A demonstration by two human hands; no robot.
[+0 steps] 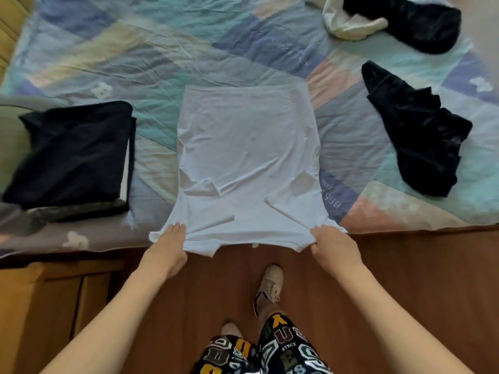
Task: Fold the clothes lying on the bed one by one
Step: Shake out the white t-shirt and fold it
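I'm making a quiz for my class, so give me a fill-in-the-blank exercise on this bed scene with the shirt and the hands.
1. Both hands, the left hand and the right hand, hold the near edge of the ____ shirt.
2. The shirt's sleeves are folded ____.
3. The folded dark garment lies to the shirt's ____.
4. The crumpled black garment lies to the shirt's ____.

Missing words: white; inward; left; right

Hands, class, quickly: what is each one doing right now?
Left hand: fingers grip the near edge of the white shirt.
Right hand: fingers grip the same edge at its other corner.
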